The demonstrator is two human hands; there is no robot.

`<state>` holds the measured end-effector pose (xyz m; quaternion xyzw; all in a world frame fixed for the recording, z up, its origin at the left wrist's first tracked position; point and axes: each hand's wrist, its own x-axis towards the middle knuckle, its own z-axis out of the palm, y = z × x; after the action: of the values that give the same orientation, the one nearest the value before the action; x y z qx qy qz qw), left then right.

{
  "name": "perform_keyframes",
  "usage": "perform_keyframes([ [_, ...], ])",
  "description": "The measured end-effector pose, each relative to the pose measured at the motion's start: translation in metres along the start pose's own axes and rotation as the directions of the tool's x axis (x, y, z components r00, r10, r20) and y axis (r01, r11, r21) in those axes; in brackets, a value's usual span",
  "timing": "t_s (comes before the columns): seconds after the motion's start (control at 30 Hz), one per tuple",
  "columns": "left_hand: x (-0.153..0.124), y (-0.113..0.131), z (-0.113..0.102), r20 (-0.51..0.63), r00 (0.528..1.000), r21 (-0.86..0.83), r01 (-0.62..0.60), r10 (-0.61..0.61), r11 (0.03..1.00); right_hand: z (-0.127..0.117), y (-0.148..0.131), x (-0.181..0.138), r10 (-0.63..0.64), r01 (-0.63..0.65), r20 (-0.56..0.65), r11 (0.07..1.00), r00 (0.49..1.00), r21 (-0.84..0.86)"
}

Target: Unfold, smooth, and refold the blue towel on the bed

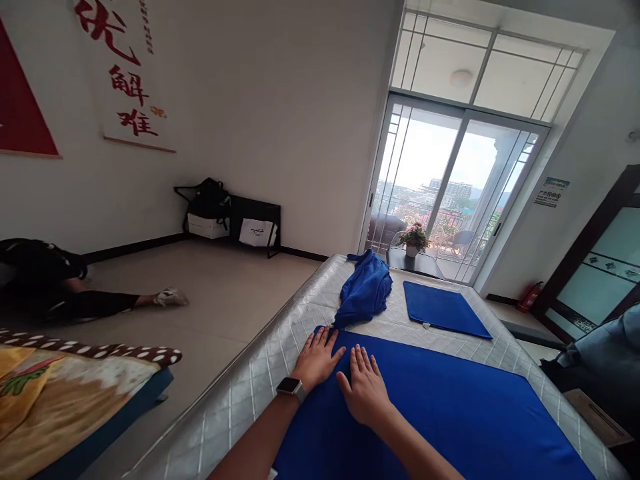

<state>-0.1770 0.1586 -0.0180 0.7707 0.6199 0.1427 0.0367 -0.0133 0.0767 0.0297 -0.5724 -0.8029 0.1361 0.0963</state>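
Note:
A large blue cloth [440,393] lies flat over the near part of a silvery quilted mattress [270,360]. My left hand [319,360], with a watch on its wrist, rests flat at the cloth's far left corner with the fingers spread. Just to its right, my right hand [366,387] is laid on the same cloth, palm down and fingers stretched out. Past my fingertips sits a crumpled blue cloth [365,287]. Farther right a smaller blue cloth [445,308], folded into a flat rectangle, lies on the mattress.
At left is another bed with a patterned blanket [85,387]; beyond it a person [75,287] is low on the floor. A potted plant [414,239] stands on a dark table behind the mattress. A fire extinguisher [529,297] is by the right wall.

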Motion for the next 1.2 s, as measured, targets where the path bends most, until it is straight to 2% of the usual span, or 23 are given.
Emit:
perform_keyframes([
  [0.07,0.0,-0.001,0.001,-0.009,1.0,0.006,-0.002,0.002,1.0,0.002,0.006,0.002,0.015,-0.015,0.001,1.0,1.0,-0.019],
  [0.17,0.0,0.0,0.002,-0.022,1.0,0.008,-0.009,0.009,1.0,0.0,0.036,-0.006,0.06,-0.06,-0.007,0.997,0.998,-0.053],
  [0.33,0.0,0.0,0.0,0.0,1.0,0.016,0.007,-0.007,1.0,-0.024,0.126,-0.039,0.237,-0.241,-0.049,0.962,0.97,-0.128],
  [0.4,0.0,0.0,0.001,0.011,1.0,0.026,0.006,-0.006,1.0,-0.039,0.17,-0.059,0.322,-0.334,-0.097,0.928,0.942,-0.165],
  [0.53,0.001,-0.005,0.005,-0.003,1.0,0.034,-0.031,0.031,0.999,-0.07,0.249,-0.104,0.415,-0.489,-0.299,0.838,0.859,-0.243],
  [0.7,0.002,-0.01,0.009,-0.007,0.997,0.066,-0.077,0.078,0.995,-0.096,0.307,-0.145,0.478,-0.593,-0.416,0.778,0.773,-0.208],
  [0.87,0.005,-0.013,0.011,0.009,0.999,0.081,-0.05,0.05,0.995,-0.101,0.335,-0.166,0.536,-0.665,-0.473,0.731,0.699,-0.154],
  [1.0,0.006,-0.017,0.014,-0.004,0.998,0.062,-0.066,0.066,0.996,-0.102,0.342,-0.171,0.548,-0.683,-0.489,0.716,0.679,-0.145],
  [1.1,0.005,-0.017,0.014,-0.013,0.996,0.061,-0.082,0.083,0.995,-0.096,0.329,-0.162,0.536,-0.666,-0.472,0.729,0.7,-0.16],
  [1.2,0.004,-0.012,0.011,0.002,0.998,0.072,-0.055,0.055,0.996,-0.081,0.288,-0.143,0.504,-0.592,-0.379,0.79,0.776,-0.16],
])
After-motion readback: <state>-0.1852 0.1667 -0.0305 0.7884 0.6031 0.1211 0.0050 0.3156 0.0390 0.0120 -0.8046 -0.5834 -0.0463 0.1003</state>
